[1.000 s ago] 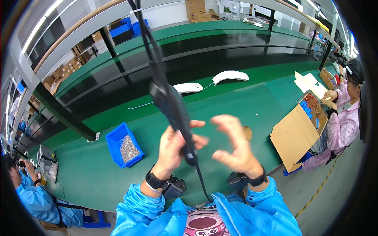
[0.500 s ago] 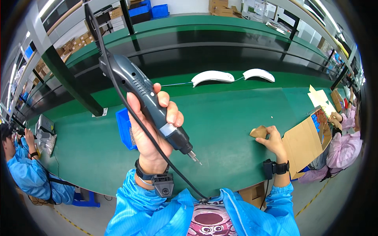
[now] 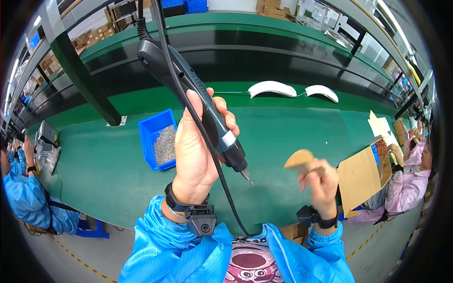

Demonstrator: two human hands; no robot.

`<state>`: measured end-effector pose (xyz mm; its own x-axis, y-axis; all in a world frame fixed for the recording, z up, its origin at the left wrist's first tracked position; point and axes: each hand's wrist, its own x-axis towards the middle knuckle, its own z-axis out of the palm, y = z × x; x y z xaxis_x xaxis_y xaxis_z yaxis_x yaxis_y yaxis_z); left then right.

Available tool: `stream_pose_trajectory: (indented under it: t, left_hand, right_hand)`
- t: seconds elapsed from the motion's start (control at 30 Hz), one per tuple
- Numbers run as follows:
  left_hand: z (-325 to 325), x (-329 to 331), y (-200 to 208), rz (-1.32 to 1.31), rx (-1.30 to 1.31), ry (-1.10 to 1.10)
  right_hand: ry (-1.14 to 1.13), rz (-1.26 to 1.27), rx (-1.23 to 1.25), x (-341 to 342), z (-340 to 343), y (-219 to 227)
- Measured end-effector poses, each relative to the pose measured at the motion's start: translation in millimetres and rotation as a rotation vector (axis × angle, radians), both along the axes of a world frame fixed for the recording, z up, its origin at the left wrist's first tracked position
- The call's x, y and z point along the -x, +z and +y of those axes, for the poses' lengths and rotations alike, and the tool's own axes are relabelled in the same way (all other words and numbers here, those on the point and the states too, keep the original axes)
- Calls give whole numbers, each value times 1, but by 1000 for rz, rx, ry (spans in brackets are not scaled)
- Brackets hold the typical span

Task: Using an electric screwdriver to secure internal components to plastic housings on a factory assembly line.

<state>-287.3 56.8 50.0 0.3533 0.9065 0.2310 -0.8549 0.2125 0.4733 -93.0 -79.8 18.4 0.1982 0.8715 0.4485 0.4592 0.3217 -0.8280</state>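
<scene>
My left hand [image 3: 193, 151] is wrapped round a dark grey electric screwdriver [image 3: 214, 123], its bit tilted down to the right above the bench. The black cord hangs across the front of that hand. Over the right part of the bench, my right hand [image 3: 322, 186], smeared by motion, grips a tan piece with a rounded edge [image 3: 297, 159]; its material is unclear. Beside my left hand stands a blue bin [image 3: 147, 144] holding many small metal parts [image 3: 165, 146] that look like screws.
Two white curved parts [image 3: 272, 88] joined by a thin cord lie at the back of the green bench [image 3: 264, 137]. An open cardboard box [image 3: 361, 177] is at the right, near a person in pink [image 3: 408, 188]. Another person in blue [image 3: 33, 198] sits left.
The screwdriver has moved right and slightly down in my left hand, uncovering more of the blue bin. My right hand has shifted left and turned the tan piece, lifting it.
</scene>
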Motion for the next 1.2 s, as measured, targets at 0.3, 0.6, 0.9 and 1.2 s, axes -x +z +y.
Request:
stream_pose_trajectory:
  t: [0.3, 0.6, 0.9, 1.2]
  left_hand:
    - [0, -7, -5, 96, -3, 35]
    - [0, -10, -4, 166, -14, 66]
    - [1, -9, -8, 195, -25, 63]
    - [8, -14, -10, 224, -74, 47]
  right_hand:
    - [132, -335, -273, 53, 21, 11]
    - [161, -261, -162, 50, 20, 24]
    - [39, -398, -137, 48, 26, 17]
    - [-240, -324, 104, -13, 43, 4]
